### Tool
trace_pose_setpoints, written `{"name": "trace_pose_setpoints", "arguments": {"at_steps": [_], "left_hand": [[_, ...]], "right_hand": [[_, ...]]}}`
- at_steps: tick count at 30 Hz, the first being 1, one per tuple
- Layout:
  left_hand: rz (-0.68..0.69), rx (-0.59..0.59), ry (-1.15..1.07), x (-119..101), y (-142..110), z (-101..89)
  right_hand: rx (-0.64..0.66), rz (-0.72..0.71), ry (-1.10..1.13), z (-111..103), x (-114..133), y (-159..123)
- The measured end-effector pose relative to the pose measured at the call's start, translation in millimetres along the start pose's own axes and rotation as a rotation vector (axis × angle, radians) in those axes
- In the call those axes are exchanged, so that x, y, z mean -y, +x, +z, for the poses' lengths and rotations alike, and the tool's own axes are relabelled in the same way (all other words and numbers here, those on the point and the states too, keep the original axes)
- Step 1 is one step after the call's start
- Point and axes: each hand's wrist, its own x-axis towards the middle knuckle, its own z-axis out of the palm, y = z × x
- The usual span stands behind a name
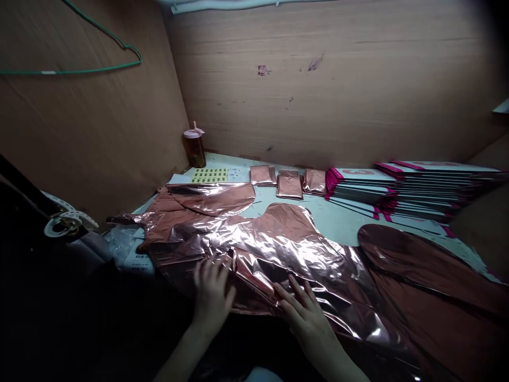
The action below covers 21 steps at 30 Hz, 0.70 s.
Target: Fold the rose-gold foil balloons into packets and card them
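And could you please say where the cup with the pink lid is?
In the head view, the cup stands left of centre at the back corner of the table, behind and left of the yellow sheet.

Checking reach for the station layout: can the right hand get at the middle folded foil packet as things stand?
Probably yes: between the right hand and the middle foil packet lie only the low foil sheet and some tabletop; nothing tall blocks.
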Motion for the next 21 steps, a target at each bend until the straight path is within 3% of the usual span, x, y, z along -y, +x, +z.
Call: {"name": "trace_pose_setpoints", "arguments": {"at_steps": [2, 3, 4, 6, 9, 14, 18, 21], "left_hand": [[-0.035, -0.198, 0.003, -8.8, 3.4, -5.2], [0.009, -0.204, -0.005, -19.1, 4.7, -3.6], [0.086, -0.138, -0.010, -31.8, 5.9, 1.2], [0.213, 0.110, 0.022, -56.4, 8.3, 18.0], [0.170, 0.378, 0.109, -70.8, 12.2, 45.5], [0.200, 0.476, 0.136, -34.7, 33.6, 56.4], [0.306, 0.611, 0.123, -6.7, 87.4, 58.4], [0.452, 0.706, 0.060, 1.7, 130.6, 69.8]], "right_hand": [[0.008, 0.033, 0.020, 1.7, 1.6, 0.9], [0.010, 0.043, 0.027, 2.2, 2.9, 2.5], [0.010, 0.048, 0.030, 2.5, 4.4, 4.3], [0.005, 0.046, 0.026, 2.4, 7.3, 7.6], [0.019, 0.094, 0.018, -0.7, 5.5, 8.5], [0.066, 0.228, -0.034, -10.4, -11.6, -9.7], [0.217, 0.146, 0.045, -25.0, -9.1, -18.5], [0.258, 0.117, 0.169, -37.4, -6.8, 1.4]]}}
